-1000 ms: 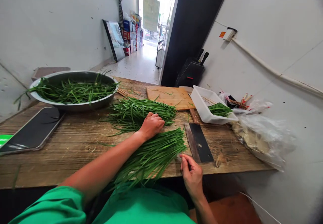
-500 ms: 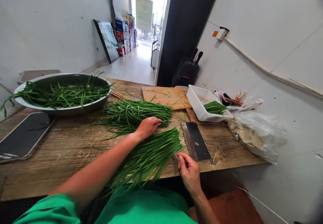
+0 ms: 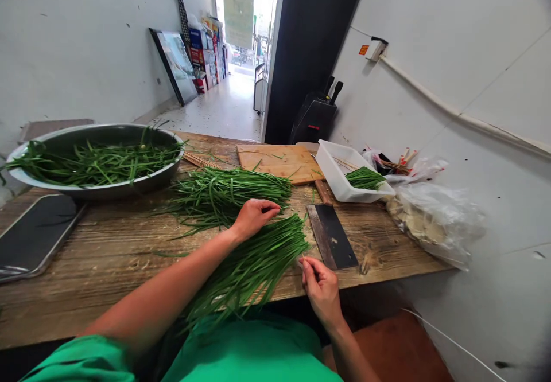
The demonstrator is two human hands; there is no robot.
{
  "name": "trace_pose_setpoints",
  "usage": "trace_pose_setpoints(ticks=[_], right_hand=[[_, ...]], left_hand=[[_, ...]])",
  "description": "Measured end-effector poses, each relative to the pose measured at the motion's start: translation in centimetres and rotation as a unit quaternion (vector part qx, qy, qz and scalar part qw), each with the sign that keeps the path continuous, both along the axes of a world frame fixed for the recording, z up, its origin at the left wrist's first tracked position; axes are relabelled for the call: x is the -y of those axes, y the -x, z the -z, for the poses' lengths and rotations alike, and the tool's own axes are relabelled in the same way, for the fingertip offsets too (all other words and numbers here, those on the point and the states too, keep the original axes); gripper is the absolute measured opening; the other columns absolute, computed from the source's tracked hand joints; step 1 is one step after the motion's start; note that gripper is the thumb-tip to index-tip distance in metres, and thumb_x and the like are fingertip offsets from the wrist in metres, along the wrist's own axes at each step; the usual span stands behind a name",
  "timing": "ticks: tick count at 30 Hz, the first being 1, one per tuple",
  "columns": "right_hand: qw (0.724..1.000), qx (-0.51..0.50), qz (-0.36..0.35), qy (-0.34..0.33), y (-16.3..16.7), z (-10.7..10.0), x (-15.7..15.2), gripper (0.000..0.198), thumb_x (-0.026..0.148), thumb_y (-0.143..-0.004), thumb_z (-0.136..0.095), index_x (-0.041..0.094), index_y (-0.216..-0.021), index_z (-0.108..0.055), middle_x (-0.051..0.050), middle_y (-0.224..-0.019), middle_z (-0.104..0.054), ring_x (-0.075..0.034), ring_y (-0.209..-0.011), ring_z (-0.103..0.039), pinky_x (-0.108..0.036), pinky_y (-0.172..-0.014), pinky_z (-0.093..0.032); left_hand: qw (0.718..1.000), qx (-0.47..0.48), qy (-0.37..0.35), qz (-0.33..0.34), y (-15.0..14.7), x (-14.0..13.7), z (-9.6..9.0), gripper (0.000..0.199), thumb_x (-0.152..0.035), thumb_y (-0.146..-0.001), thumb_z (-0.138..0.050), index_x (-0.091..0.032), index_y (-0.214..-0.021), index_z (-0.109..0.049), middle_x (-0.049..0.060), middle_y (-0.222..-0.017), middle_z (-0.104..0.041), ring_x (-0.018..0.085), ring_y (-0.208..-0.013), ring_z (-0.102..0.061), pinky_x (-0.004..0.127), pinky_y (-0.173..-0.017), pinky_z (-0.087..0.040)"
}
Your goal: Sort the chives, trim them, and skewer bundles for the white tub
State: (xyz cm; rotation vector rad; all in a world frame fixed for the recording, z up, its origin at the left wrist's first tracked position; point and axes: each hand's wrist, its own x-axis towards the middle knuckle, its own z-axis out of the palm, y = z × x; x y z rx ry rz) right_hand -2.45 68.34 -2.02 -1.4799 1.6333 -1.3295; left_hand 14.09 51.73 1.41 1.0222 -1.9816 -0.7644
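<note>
A fanned row of garlic chives [image 3: 258, 261] lies at the table's front edge, its cut ends to the right. Beside those ends, my right hand [image 3: 322, 290] pinches a thin wooden skewer, of which only a short tip shows. My left hand [image 3: 255, 219] reaches across the row, thumb and fingertips pressed together near its far corner; whatever is between them is too small to make out. Just behind it is a looser pile of garlic chives [image 3: 228, 193]. A cleaver [image 3: 331, 236] rests flat to the right of the row.
At the left stand a metal basin [image 3: 167, 175] of chives and a phone [image 3: 37, 236]. Further back are loose skewers [image 3: 200, 159], a cutting board [image 3: 275, 163] and a white plastic tray [image 3: 331, 167] with chives. A plastic bag [image 3: 434, 221] sits at the right edge.
The view has shifted slightly. My left hand's fingers have lifted a little off the chives and stretched toward the right. My right hand stays by the cut ends with the skewer.
</note>
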Motion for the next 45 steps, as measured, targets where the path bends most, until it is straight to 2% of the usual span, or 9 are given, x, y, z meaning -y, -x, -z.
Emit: trace_pose_setpoints(ticks=[3,5,15,21,26,38,45], right_hand=[[1.000,0.010,-0.006,-0.013,0.0,0.0,0.0,0.032,0.038,-0.083,-0.045,0.013,-0.092,-0.062,0.003,-0.052,-0.048,-0.009,-0.044,-0.044,-0.018,-0.041,-0.035],[1.000,0.013,-0.010,-0.018,0.1,0.1,0.0,0.033,0.038,-0.083,-0.044,0.013,-0.094,-0.062,0.003,-0.052,-0.047,-0.009,-0.045,-0.044,-0.019,-0.041,-0.035],[1.000,0.012,-0.006,-0.010,0.2,0.2,0.1,0.035,0.038,-0.083,-0.045,0.011,-0.094,-0.064,0.002,-0.051,-0.049,-0.008,-0.044,-0.045,-0.018,-0.040,-0.035],[1.000,0.015,-0.006,-0.021,0.2,0.3,0.1,0.034,0.039,-0.083,-0.045,0.012,-0.092,-0.063,0.003,-0.052,-0.048,-0.008,-0.043,-0.043,-0.018,-0.041,-0.035],[1.000,0.011,-0.006,-0.023,0.2,0.3,0.1,0.034,0.038,-0.083,-0.045,0.012,-0.093,-0.063,0.003,-0.052,-0.048,-0.007,-0.043,-0.043,-0.018,-0.040,-0.034],[0.999,0.021,-0.009,-0.028,0.2,0.3,0.0,0.034,0.038,-0.083,-0.046,0.012,-0.096,-0.063,0.003,-0.052,-0.048,-0.008,-0.043,-0.043,-0.018,-0.040,-0.034],[0.999,0.011,-0.014,-0.027,0.1,0.1,0.0,0.034,0.037,-0.083,-0.045,0.011,-0.096,-0.063,0.003,-0.052,-0.047,-0.008,-0.044,-0.043,-0.018,-0.041,-0.034]], left_hand=[[0.995,-0.037,-0.086,0.016,0.4,-0.4,0.1,0.022,-0.033,-0.073,-0.054,-0.016,-0.080,-0.067,0.000,-0.067,-0.067,0.011,-0.055,-0.057,0.019,-0.051,-0.044],[0.993,-0.052,-0.103,0.024,0.5,-0.7,0.0,0.023,-0.033,-0.072,-0.054,-0.016,-0.079,-0.067,0.000,-0.068,-0.067,0.011,-0.058,-0.058,0.020,-0.054,-0.045],[0.990,-0.084,-0.103,0.049,0.8,-1.6,-0.7,0.023,-0.031,-0.072,-0.056,-0.016,-0.086,-0.068,0.002,-0.080,-0.069,0.014,-0.072,-0.062,0.021,-0.066,-0.047],[0.987,-0.090,-0.123,0.059,0.9,-1.8,-0.7,0.022,-0.030,-0.071,-0.057,-0.015,-0.083,-0.068,0.002,-0.079,-0.069,0.014,-0.072,-0.062,0.020,-0.067,-0.047],[0.985,-0.100,-0.137,0.027,1.0,-1.6,-0.5,0.026,-0.032,-0.071,-0.057,-0.014,-0.086,-0.067,0.003,-0.076,-0.069,0.014,-0.068,-0.062,0.021,-0.063,-0.047],[0.989,-0.082,-0.119,0.034,0.9,-2.0,-0.9,0.024,-0.032,-0.070,-0.057,-0.015,-0.082,-0.069,0.002,-0.076,-0.069,0.014,-0.068,-0.061,0.020,-0.063,-0.046],[0.987,-0.077,-0.137,0.026,1.0,-2.0,-1.0,0.025,-0.031,-0.070,-0.056,-0.014,-0.084,-0.069,0.002,-0.075,-0.069,0.014,-0.066,-0.061,0.020,-0.058,-0.046]])
